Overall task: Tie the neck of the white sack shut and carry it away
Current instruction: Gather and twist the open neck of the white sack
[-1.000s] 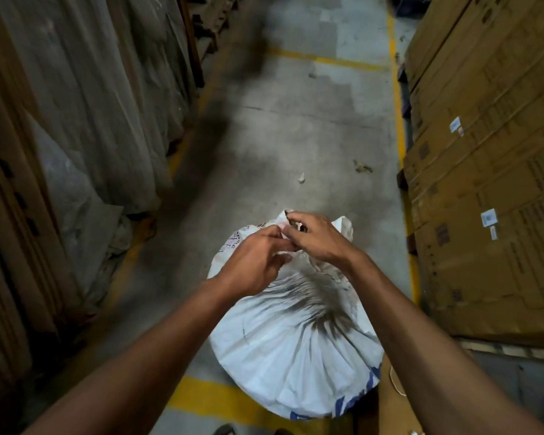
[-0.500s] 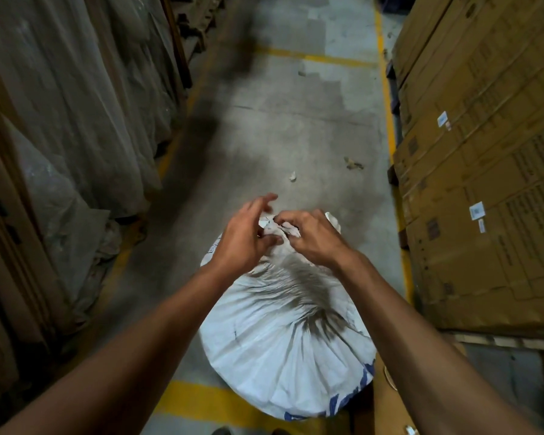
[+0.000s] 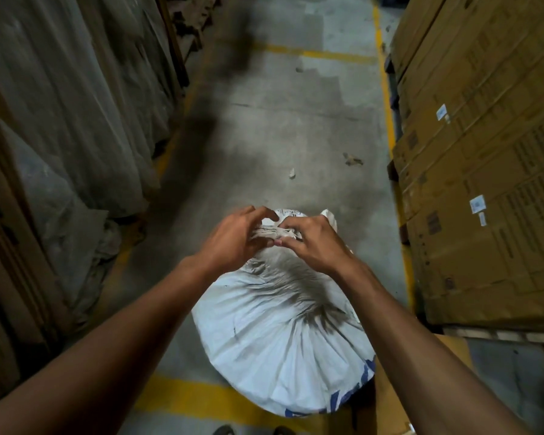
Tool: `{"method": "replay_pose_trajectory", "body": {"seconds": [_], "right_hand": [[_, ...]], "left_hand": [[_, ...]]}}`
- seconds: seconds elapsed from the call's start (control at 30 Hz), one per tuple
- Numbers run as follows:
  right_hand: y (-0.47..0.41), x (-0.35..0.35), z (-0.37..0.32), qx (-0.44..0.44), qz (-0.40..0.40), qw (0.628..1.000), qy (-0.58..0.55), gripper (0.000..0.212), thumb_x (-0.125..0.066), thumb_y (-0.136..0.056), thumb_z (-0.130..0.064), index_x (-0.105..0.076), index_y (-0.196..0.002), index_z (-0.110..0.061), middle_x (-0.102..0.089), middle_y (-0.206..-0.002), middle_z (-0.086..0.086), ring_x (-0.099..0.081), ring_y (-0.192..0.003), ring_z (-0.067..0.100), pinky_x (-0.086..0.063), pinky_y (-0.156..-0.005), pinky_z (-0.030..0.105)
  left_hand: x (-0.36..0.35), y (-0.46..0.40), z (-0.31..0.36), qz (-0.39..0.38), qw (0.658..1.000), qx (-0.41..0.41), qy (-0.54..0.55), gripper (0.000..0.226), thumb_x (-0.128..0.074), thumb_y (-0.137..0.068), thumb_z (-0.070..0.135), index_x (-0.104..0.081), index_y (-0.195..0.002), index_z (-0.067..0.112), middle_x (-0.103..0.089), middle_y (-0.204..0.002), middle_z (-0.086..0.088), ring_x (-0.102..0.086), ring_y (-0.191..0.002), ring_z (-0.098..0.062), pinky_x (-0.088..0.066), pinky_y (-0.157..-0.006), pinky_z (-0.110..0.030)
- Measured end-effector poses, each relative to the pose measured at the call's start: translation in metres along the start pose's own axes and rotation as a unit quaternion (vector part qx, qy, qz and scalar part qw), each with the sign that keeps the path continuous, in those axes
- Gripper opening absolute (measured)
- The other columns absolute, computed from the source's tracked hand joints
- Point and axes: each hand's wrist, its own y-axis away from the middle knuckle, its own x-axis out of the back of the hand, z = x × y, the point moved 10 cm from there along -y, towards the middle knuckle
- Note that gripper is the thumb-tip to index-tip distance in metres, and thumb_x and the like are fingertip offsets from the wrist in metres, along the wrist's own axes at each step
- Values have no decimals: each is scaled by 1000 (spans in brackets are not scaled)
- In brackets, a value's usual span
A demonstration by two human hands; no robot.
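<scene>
Head view shows both hands, left hand (image 3: 236,238) and right hand (image 3: 311,243), now pinching the gathered neck (image 3: 275,231) of the white sack (image 3: 283,337) (on the floor, 6 o'clock), left fingers newly closed, so tying continues.

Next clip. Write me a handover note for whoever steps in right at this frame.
Left hand: pinches the gathered neck of the white sack.
Right hand: fingers curled on the same neck, thumbs meeting.
Sack stands on the concrete floor in the aisle, cardboard boxes to its right.
Done: neck bunched.
Left: finish the tie (whether a knot is formed cannot be told), then lift and carry away.
</scene>
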Motion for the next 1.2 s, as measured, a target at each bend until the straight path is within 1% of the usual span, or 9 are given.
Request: {"method": "replay_pose_trajectory", "body": {"seconds": [0.13, 0.23, 0.37, 0.47, 0.57, 0.83, 0.97, 1.07, 1.2], "right_hand": [[9, 1, 3, -15, 9, 999, -40, 40, -89, -83, -33, -64, -111, -20, -73, -86, -3, -66, -75, 14, -52, -74, 31], [24, 10, 12, -19, 44, 998, -37, 53, -90, -81, -38, -47, -108, -22, -66, -101, -9, -65, -86, 9, -51, -75, 24], [42, 13, 32, 16, 75, 997, -6, 28, -86, -87, -34, -61, -92, -22, -65, -96, -8, -61, -88, 11, -53, -81, 34], [50, 9, 52, 22, 70, 997, -5, 14, -85, -90, -24, -78, -99, -15, -74, -101, -1, -70, -93, 16, -56, -86, 35], [50, 7, 64, 16, 58, 998, 18, 7, -83, -90, -19, -83, -94, -13, -76, -92, 3, -71, -88, 24, -55, -82, 38], [41, 35, 87, -85, 99, 991, -18, 17, -90, -80, -34, -87, -89, -20, -80, -86, -1, -73, -79, 13, -57, -78, 35], [34, 43, 90, -113, 141, 983, 23, 25, -86, -82, -42, -86, -87, -17, -83, -95, 2, -77, -84, 17, -58, -77, 32], [24, 43, 78, -107, 168, 978, 56, 26, -84, -86, -39, -82, -94, -14, -81, -93, 9, -76, -86, 30, -56, -75, 35], [14, 36, 64, -105, 181, 977, 44, 35, -79, -88, -31, -55, -106, -12, -67, -78, 9, -65, -67, 33, -47, -59, 36]], "left_hand": [[-3, -4, 9, -37, 997, -32, -67, 38, -76, -98, 36, -71, -135, 26, -63, -108, -1, -67, -95, -30, -55, -78, -43], [1, -5, 6, -32, 996, -22, -83, 40, -72, -102, 36, -69, -141, 27, -60, -109, 0, -66, -99, -30, -55, -80, -44], [6, 0, -2, -36, 994, -5, -99, 40, -67, -103, 44, -65, -142, 35, -60, -113, 2, -66, -102, -29, -57, -79, -48], [10, 2, -6, -36, 995, 0, -97, 37, -69, -102, 43, -67, -138, 35, -59, -110, 3, -66, -99, -30, -57, -78, -48], [11, 5, -9, -36, 994, 4, -99, 36, -70, -102, 44, -69, -136, 34, -58, -107, 3, -66, -99, -30, -57, -78, -48], [13, 7, -3, -27, 994, -21, -103, 33, -73, -100, 39, -74, -132, 30, -56, -105, 6, -66, -95, -28, -56, -74, -44], [-2, 8, 20, -56, 993, -83, -59, 28, -73, -98, 29, -76, -125, 28, -52, -96, 5, -60, -89, -25, -53, -75, -42], [-19, 14, 41, -82, 987, -128, -50, 29, -66, -95, 35, -73, -123, 34, -52, -97, 8, -59, -99, -24, -46, -81, -41], [-50, 17, 59, -105, 983, -140, -50, 27, -67, -97, 34, -70, -123, 39, -55, -102, 5, -56, -101, -24, -45, -86, -49]]}}
